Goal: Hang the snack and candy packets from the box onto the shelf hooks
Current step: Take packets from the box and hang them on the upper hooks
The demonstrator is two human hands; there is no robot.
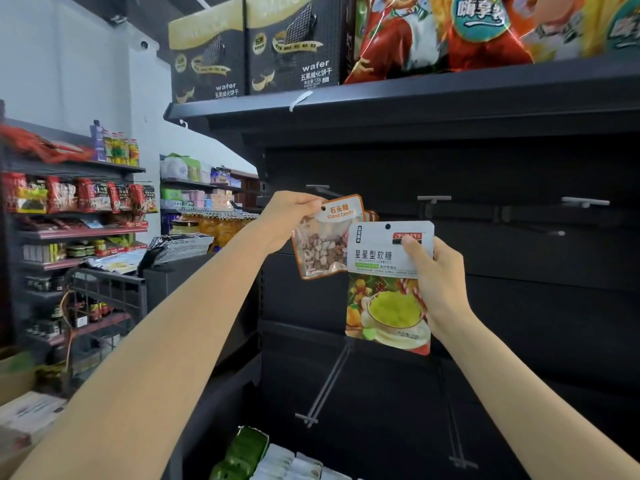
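My left hand [289, 216] pinches the top left corner of an orange-edged stone candy packet [322, 244], holding its punched hole just below the tip of the leftmost upper hook [320, 189]. More orange packets show behind it. My right hand [434, 271] grips a white star gummy packet [388, 292] by its right edge, thumb on the front, overlapping the stone candy packet. Two more upper hooks [433, 199] [585, 202] are bare. Green and white packets [277, 459] lie at the bottom.
A black shelf board [415, 98] overhead carries wafer boxes [291, 46] and bright snack bags [485, 32]. Lower hooks [325, 386] [457, 441] jut from the dark back panel. To the left stand stocked shelves [76, 209] and a wire rack [107, 289].
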